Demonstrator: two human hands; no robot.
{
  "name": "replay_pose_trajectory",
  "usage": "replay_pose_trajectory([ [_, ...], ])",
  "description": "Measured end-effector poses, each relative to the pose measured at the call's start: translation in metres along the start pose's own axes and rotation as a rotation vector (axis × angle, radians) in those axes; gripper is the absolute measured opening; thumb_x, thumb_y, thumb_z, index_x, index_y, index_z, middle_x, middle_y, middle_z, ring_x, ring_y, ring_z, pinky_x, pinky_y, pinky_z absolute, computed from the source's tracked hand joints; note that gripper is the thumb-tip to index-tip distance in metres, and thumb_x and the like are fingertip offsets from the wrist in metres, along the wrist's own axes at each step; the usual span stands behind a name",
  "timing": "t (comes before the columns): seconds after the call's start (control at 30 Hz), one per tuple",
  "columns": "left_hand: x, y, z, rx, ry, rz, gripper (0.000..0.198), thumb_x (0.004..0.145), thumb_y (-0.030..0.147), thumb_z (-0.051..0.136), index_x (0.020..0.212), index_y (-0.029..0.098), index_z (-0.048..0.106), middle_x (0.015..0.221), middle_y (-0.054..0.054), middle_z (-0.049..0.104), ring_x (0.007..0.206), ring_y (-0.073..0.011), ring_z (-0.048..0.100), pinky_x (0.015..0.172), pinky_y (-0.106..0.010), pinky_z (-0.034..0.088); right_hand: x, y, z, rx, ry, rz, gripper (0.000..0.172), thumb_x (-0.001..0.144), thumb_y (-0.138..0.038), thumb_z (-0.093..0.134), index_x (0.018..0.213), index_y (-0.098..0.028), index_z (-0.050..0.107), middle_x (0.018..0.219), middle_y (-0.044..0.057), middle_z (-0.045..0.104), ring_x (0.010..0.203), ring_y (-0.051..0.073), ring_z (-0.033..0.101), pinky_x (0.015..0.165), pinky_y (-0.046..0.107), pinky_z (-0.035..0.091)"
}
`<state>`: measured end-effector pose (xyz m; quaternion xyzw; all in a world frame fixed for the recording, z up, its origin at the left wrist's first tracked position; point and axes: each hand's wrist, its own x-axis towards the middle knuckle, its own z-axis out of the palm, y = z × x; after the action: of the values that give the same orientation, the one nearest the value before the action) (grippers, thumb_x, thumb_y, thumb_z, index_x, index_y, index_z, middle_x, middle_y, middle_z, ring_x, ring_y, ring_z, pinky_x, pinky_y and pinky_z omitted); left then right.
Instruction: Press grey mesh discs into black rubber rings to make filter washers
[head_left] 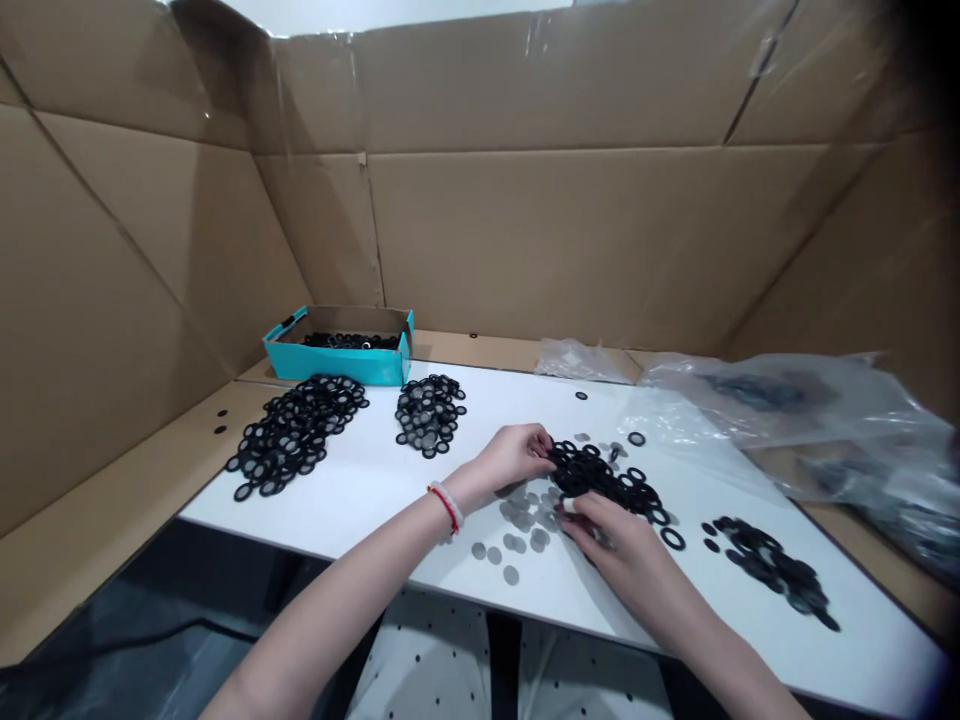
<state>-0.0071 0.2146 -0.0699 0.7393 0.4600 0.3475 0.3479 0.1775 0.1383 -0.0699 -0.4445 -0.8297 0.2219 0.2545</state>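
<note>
My left hand [514,455] reaches to the left edge of a heap of black rubber rings [600,480] on the white table [360,500], its fingertips curled together there. My right hand [607,530] sits just below that heap, fingers bunched over something small that I cannot make out. Between my hands lies a scatter of grey mesh discs [521,525]. To the left are two piles of black rings with mesh centres [296,435]. A red and white bracelet [446,505] circles my left wrist.
A teal cardboard box [337,350] holding black rings stands at the table's far left. Another pile of black rings [765,565] lies to the right. Clear plastic bags [780,400] lie at the far right, and cardboard walls [525,220] surround the table.
</note>
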Motion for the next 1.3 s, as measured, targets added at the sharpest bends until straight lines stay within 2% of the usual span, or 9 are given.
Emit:
replay_pose_trajectory([
  [0.13,0.000,-0.004,-0.001,-0.167,-0.002,-0.094,0.028,0.064,0.022,0.075,0.088,0.013,0.062,0.073,-0.002,0.063,0.068,-0.0151,0.060,0.056,-0.023,0.044,0.016,0.000,-0.012,-0.019,-0.024,0.102,0.022,0.089,-0.032,0.047,0.075,-0.020,0.058,0.072,0.003,0.063,0.061,0.017,0.057,0.055,0.026,0.042],
  [0.27,0.003,-0.002,-0.013,-0.299,-0.017,-0.141,0.029,0.058,0.027,0.079,0.080,0.013,0.067,0.068,-0.003,0.065,0.063,-0.0149,0.059,0.055,-0.024,0.042,0.056,0.003,-0.037,0.014,0.023,0.025,0.021,0.085,-0.034,0.052,0.069,-0.020,0.056,0.066,0.001,0.061,0.061,0.018,0.056,0.055,0.027,0.040],
  [0.37,0.010,-0.001,-0.032,-0.390,0.047,-0.164,0.029,0.059,0.030,0.078,0.080,0.012,0.069,0.066,-0.003,0.066,0.061,-0.0140,0.058,0.057,-0.025,0.043,0.093,0.000,-0.050,0.197,0.001,-0.029,0.026,0.084,-0.039,0.054,0.066,-0.020,0.054,0.064,0.000,0.061,0.062,0.017,0.058,0.057,0.028,0.043],
  [0.5,0.018,-0.006,-0.054,-0.534,0.216,-0.194,0.034,0.063,0.036,0.076,0.088,0.013,0.069,0.069,-0.004,0.068,0.061,-0.0128,0.059,0.064,-0.027,0.047,0.136,0.000,-0.039,0.648,-0.049,-0.023,0.030,0.077,-0.046,0.061,0.078,-0.016,0.060,0.075,0.004,0.063,0.064,0.018,0.064,0.063,0.033,0.053],
  [0.57,0.018,-0.009,-0.056,-0.617,0.264,-0.214,0.036,0.063,0.037,0.076,0.090,0.014,0.069,0.075,-0.005,0.070,0.063,-0.0123,0.061,0.069,-0.028,0.048,0.148,0.005,-0.025,0.744,-0.022,-0.047,0.032,0.076,-0.046,0.062,0.086,-0.015,0.060,0.080,0.004,0.062,0.065,0.016,0.064,0.064,0.034,0.055],
  [0.73,0.012,-0.011,-0.041,-0.781,0.252,-0.278,0.033,0.063,0.032,0.077,0.090,0.015,0.071,0.085,-0.007,0.073,0.070,-0.0133,0.064,0.078,-0.029,0.050,0.144,0.017,-0.001,0.681,0.085,-0.055,0.026,0.080,-0.040,0.060,0.093,-0.016,0.059,0.076,0.002,0.063,0.064,0.015,0.063,0.065,0.031,0.053],
  [0.97,0.007,-0.004,-0.027,-0.892,0.216,-0.273,0.030,0.068,0.026,0.076,0.096,0.018,0.073,0.105,-0.009,0.071,0.090,-0.0173,0.065,0.088,-0.030,0.048,0.130,0.017,-0.005,0.513,0.185,-0.042,0.014,0.083,-0.032,0.055,0.086,-0.018,0.057,0.073,0.002,0.061,0.070,0.017,0.060,0.065,0.029,0.050],
  [1.1,0.004,0.001,-0.026,-0.784,0.271,-0.286,0.037,0.062,0.021,0.079,0.098,0.017,0.072,0.098,-0.009,0.072,0.086,-0.0176,0.065,0.081,-0.028,0.049,0.130,0.019,-0.005,0.445,0.179,-0.064,0.014,0.084,-0.033,0.054,0.085,-0.019,0.056,0.072,0.001,0.059,0.068,0.016,0.057,0.063,0.027,0.046],
  [1.3,0.000,0.009,-0.026,-0.762,0.309,-0.379,0.026,0.056,0.017,0.077,0.081,0.012,0.070,0.073,-0.007,0.069,0.067,-0.0148,0.062,0.065,-0.026,0.048,0.128,0.021,-0.003,0.399,0.042,-0.061,0.028,0.085,-0.042,0.051,0.068,-0.019,0.049,0.065,-0.003,0.049,0.061,0.013,0.046,0.056,0.023,0.036],
])
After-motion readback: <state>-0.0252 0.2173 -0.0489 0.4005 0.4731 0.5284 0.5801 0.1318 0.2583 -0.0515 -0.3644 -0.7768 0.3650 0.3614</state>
